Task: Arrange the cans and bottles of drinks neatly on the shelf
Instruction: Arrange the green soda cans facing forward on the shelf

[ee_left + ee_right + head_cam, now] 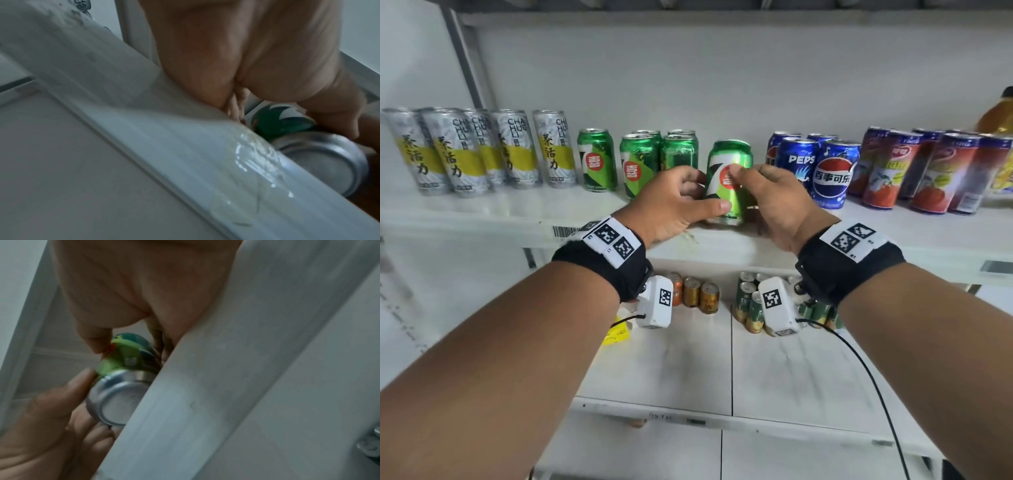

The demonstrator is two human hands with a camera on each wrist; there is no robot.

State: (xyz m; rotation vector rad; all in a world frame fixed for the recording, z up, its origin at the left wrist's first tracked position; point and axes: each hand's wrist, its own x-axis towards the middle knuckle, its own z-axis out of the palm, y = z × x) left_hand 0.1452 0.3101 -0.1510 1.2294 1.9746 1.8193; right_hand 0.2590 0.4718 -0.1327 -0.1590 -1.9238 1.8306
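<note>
At the front edge of the white upper shelf (893, 236) the work is concentrated; behind that edge stand ordered groups, tall grey-and-yellow tea cans (482, 150) to the left, green cans (640, 161) next, blue Pepsi cans (822, 168) and red juice cans (928, 168) to the right; a lower shelf (688, 359) carries small orange and green cans.

One green 7-Up can (726, 181) sits in the gap between the green group and the Pepsi group, well forward of both; its long axis is near upright, the top leaning slightly away, and both wrist views show its silver base projecting over the lip, so it is not fully seated.

The left hand (674, 202) holds the can from the left, thumb across the lower front, fingers behind; the right hand (774, 198) pinches it from the right, thumb on the red logo; both are closed on it and equally near.

Judgement: the can lies directly ahead of both hands; the coming move is a straight push rearward and slightly left, into line with the green cans; tipping at the lip is the risk.
</note>
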